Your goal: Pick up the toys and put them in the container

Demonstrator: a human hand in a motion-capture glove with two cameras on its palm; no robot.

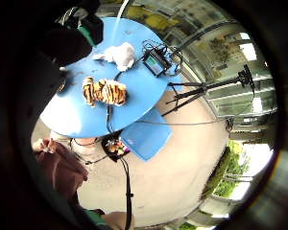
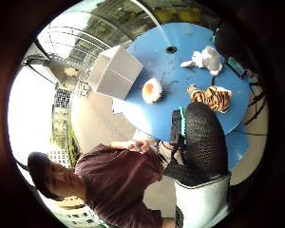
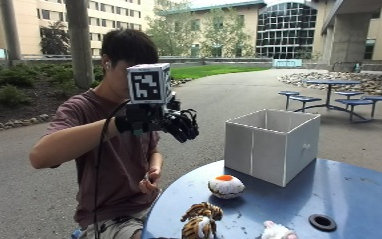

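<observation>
In the outside view the picture's lower edge cuts off the striped plush tiger [image 3: 201, 220] and the white plush animal [image 3: 275, 231], and the round blue table [image 3: 350, 199] runs off right.

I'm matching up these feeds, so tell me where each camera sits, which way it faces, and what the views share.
Little finger side palm view: on the raised palm, looking down at the blue table, tiger and white toy; dark glove at its edge.
Thumb side palm view: same palm, looking down at the container, round toy and the person's torso; a gloved finger shows.
Outside view: across the table, facing the person; right hand raised, holding nothing.
Shared: all three show the tiger and white toy.
</observation>
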